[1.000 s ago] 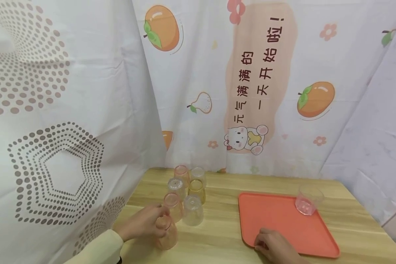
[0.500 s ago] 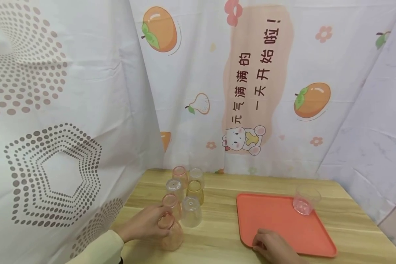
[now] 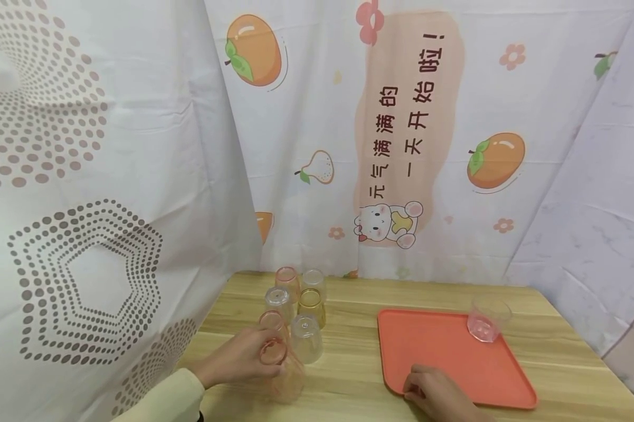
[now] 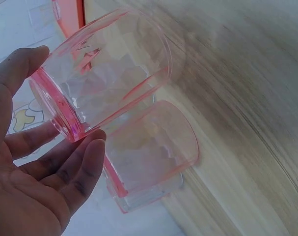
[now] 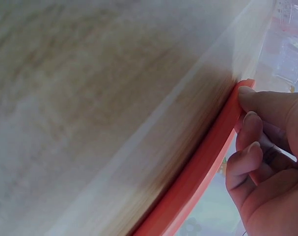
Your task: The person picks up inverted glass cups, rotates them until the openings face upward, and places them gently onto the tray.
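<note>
My left hand (image 3: 240, 358) grips a clear pink cup (image 3: 288, 380) by its base, thumb on one side and fingertips on the other. The cup is upside down and tilted, its mouth pointing down and to the right. Another pink cup (image 4: 153, 147) stands inverted just beyond it in the left wrist view. At the near left corner of the red tray (image 3: 443, 351), my right hand (image 3: 437, 391) holds the rim. The right wrist view shows the thumb on the rim (image 5: 188, 196) with the other fingers curled beside it.
Several upturned cups stand in two rows at the table's left, among them a yellow cup (image 3: 311, 308) and a clear cup (image 3: 307, 340). A clear pink cup (image 3: 487, 321) stands at the tray's far right corner. Curtains hang behind and beside the wooden table (image 3: 348, 375).
The left hand has shifted slightly right with the pink cup, whose mouth has swung out to the right. The right hand has stayed at the tray's corner. The head view has shifted a little.
</note>
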Available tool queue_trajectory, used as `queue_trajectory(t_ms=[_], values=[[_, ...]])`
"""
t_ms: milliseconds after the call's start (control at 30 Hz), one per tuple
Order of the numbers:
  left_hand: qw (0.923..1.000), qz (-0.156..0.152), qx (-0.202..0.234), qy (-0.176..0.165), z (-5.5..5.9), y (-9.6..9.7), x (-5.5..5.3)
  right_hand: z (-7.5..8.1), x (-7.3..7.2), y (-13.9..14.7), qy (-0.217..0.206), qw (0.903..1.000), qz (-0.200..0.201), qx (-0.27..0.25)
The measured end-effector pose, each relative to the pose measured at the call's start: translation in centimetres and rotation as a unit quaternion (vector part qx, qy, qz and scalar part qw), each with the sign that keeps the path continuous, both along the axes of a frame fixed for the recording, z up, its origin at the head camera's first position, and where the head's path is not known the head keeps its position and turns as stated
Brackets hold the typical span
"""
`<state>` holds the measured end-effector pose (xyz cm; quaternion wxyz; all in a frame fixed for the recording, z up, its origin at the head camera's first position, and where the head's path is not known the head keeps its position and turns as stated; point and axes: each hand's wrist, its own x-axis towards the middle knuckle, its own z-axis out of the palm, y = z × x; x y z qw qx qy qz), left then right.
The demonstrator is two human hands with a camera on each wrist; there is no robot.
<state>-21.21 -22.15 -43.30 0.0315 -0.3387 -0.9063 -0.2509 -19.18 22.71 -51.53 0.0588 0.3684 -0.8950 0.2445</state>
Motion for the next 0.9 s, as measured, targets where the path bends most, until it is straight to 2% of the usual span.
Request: queue_trajectory(t_ms=[300,567,767,900], values=[[0.9996,-0.018,0.015,0.012,-0.8,0.9,-0.3,0.2,0.0,-0.2,-0.015,0.9999,-0.006,0.005],[0.9996,-0.019,0.018,0.009,-1.2,1.9,-0.5,0.4,0.1,0.0,-0.014,0.9997,-0.017,0.013],[0.9991,-0.025,0.024,-0.023,-1.0,2.7,-0.5,0.3,0.1,0.1,-0.001,0.9995,-0.026,0.018],[0.9987,-0.027,0.029,-0.031,-1.1,3.1,-0.4,-0.1,0.2,0.0,0.006,0.9996,-0.027,0.011]])
